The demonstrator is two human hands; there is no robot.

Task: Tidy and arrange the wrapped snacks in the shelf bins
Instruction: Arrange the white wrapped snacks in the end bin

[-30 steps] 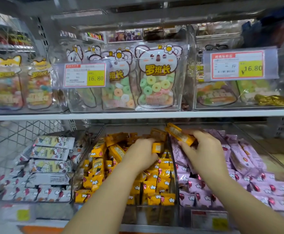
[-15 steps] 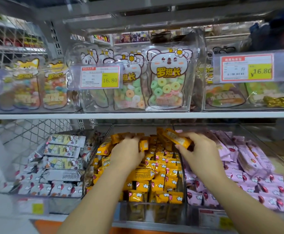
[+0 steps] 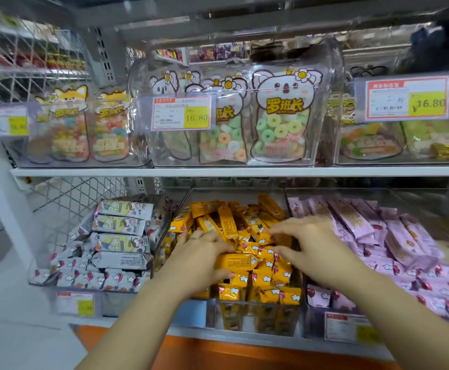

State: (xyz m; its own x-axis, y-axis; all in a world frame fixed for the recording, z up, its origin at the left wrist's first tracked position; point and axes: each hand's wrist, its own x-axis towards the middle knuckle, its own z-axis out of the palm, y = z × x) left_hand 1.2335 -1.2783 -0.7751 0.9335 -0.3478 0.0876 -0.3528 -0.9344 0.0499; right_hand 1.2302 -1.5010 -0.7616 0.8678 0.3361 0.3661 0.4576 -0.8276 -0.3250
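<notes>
A shop: shelf bins (image 3: 240, 313) of wrapped snacks (image 3: 250, 236), price tags (image 3: 182, 113) in front

Bright, even light; edges smeared, perhaps by motion; wide-angle bowing.
</notes>
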